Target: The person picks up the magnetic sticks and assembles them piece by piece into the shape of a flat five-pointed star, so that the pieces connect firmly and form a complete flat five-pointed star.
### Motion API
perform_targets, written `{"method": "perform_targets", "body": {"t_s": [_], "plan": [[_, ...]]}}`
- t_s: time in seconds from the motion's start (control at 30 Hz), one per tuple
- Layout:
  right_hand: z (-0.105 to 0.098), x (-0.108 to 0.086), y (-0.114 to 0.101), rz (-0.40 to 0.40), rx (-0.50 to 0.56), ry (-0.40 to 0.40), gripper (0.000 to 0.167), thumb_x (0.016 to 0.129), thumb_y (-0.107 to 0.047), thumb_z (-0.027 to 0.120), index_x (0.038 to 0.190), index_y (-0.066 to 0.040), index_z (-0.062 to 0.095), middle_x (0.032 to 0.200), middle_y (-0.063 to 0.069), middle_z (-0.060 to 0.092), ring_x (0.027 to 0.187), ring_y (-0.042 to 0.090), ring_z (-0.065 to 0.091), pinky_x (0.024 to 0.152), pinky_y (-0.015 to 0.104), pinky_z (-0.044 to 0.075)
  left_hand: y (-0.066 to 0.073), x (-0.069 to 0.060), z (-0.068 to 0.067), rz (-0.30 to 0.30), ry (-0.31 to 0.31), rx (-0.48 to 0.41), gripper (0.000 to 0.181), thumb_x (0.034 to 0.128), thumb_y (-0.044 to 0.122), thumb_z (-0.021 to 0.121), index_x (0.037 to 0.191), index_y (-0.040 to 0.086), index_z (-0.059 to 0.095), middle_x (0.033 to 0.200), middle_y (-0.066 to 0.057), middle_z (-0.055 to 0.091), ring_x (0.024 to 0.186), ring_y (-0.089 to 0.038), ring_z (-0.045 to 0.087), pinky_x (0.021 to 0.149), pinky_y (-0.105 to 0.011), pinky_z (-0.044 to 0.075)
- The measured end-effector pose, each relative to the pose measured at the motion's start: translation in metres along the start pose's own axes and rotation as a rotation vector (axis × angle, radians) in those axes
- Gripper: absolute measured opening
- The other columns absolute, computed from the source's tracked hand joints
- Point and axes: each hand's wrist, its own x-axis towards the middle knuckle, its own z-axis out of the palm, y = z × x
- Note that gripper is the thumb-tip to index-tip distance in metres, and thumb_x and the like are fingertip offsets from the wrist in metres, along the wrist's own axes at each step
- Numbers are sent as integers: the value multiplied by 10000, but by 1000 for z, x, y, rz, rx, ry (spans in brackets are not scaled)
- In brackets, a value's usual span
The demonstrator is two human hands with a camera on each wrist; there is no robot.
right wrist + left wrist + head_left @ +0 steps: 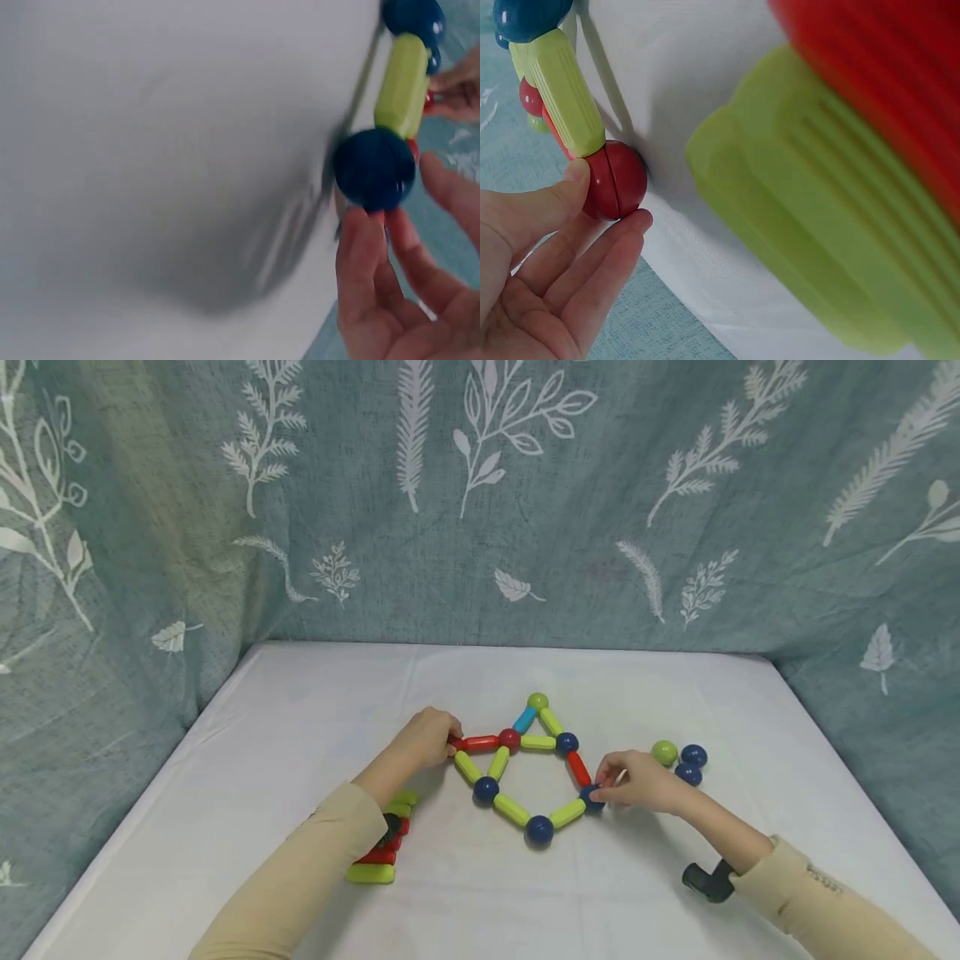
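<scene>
- The left hand (426,739) is pinching a red ball (615,180) between thumb and fingertips, the grip spanning just the ball's width, at the structure's ten o'clock corner.
- The right hand (641,778) is curling its fingers loosely around a dark blue ball (375,169) between three and four o'clock.
- The rod-and-ball structure (538,743) is spreading over the table's middle, a lime ball (537,701) sitting at twelve.
- At three o'clock, beyond the right hand, three loose balls (664,752) are clustering.
- At eight, lime and red rods (381,855) are lying together, the left forearm partly hiding them.
- The white table cover (480,902) is showing faint creases and catching the hands' shadows.
- A grey-green curtain (442,568), printed with white leaves, is hanging behind at twelve, folding around towards ten and two.
</scene>
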Motion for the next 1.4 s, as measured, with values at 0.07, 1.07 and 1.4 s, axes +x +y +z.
{"method": "perform_targets", "body": {"t_s": [0.07, 1.07, 1.4], "plan": [[2, -1, -2, 10, -26, 39, 184, 783, -203, 723, 833, -76, 600, 720, -2, 552, 610, 130, 511, 531, 249, 466, 1, 1, 0, 5, 6, 0, 177, 797, 37, 690, 972, 11, 688, 904, -77, 666, 883, -219, 593, 833, -347, 473], [-3, 79, 0, 141, 20, 302, 238, 871, -111, 621, 1090, -21, 634, 1103, 156, 618, 906, 266, 574, 759, 343, 488, 54, -69, 22, 100, -34, 10, 308, 704, 204, 795, 595, 58, 547, 515, 2, 445, 468, -104, 403, 446, -188, 343], [-6, 90, -1, 128, 36, 271, 240, 880, -108, 608, 1099, -12, 628, 1119, 163, 610, 986, 283, 558, 817, 363, 479, 48, -73, 20, 62, -47, 33, 263, 722, 245, 779, 731, 36, 618, 579, 0, 497, 532, -120, 461, 493, -211, 403]]}}
